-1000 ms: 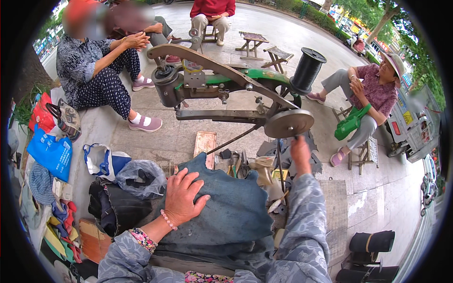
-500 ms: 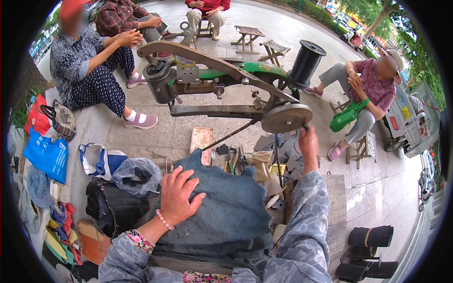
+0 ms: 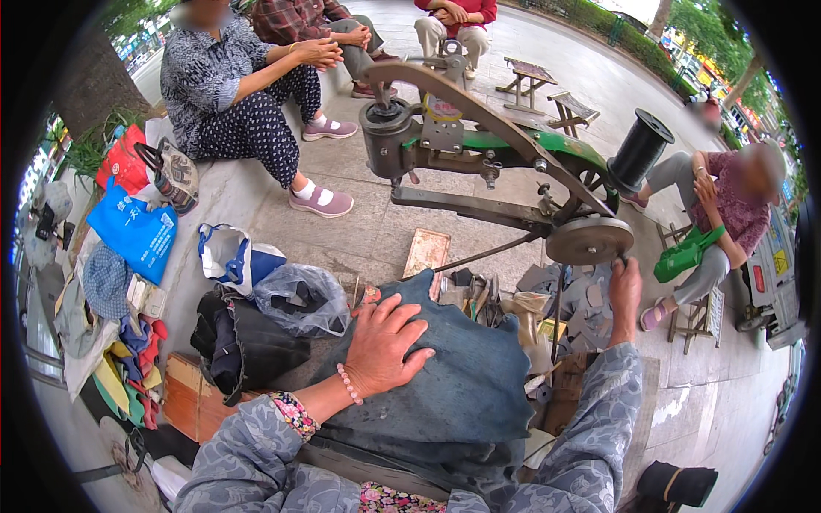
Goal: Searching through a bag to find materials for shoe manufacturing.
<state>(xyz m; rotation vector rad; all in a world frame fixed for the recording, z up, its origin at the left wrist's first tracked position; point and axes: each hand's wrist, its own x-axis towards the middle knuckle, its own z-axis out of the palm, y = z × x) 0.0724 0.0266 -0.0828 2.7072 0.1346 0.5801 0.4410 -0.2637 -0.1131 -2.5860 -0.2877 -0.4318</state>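
My left hand (image 3: 385,349) lies flat, fingers spread, on a worn blue-grey leather apron (image 3: 466,376) over my lap. My right hand (image 3: 625,295) is closed around the crank handle at the rim of a metal handwheel (image 3: 588,241). That wheel belongs to a shoe-patching sewing machine (image 3: 492,144) with a green body and a long brown lever, standing before me. Black thread is wound on a large spool (image 3: 641,150) at its right end. No workpiece shows under the machine's head at its left end.
Left of me lie a clear plastic bag (image 3: 304,299), a blue-and-white bag (image 3: 239,256), a blue bag (image 3: 135,229) and cloth scraps (image 3: 132,363). Grey scraps (image 3: 590,299) and tools (image 3: 479,295) lie beneath the machine. Several people sit around, one at right (image 3: 731,205). Folding stools (image 3: 526,81) stand beyond.
The whole view has swung, so the scene sits farther right in the picture. My left hand stays flat on the apron and my right hand stays on the crank handle.
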